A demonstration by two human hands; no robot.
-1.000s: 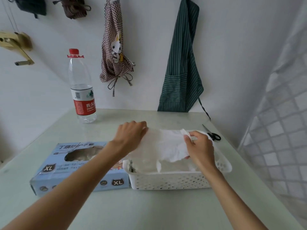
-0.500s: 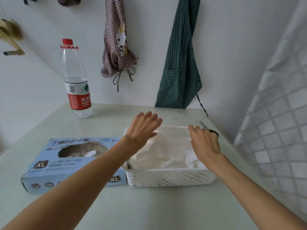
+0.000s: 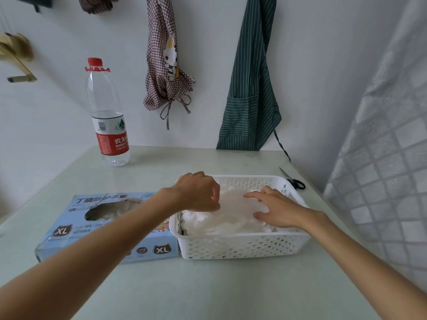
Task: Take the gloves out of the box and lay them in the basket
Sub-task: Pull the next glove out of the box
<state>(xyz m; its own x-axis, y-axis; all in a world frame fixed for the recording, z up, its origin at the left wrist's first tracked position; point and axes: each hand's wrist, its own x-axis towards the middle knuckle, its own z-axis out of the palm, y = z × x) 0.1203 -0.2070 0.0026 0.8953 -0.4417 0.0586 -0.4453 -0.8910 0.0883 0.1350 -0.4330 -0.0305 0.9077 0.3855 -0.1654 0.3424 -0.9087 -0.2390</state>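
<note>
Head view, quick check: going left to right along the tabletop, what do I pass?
Glove box → water bottle, farther back → left hand → gloves in the white basket → right hand flat on the gloves → scissors by the wall.

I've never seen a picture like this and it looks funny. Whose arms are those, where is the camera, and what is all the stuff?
The camera sits on a person's head, looking down, so you see their own two arms. The left hand has curled fingers over the white gloves; whether it pinches one, I cannot tell. The right hand lies flat on them, pressing them into the white basket. Beside the basket lies the blue glove box. On the table are also a water bottle and scissors. Two aprons hang on the wall.
</note>
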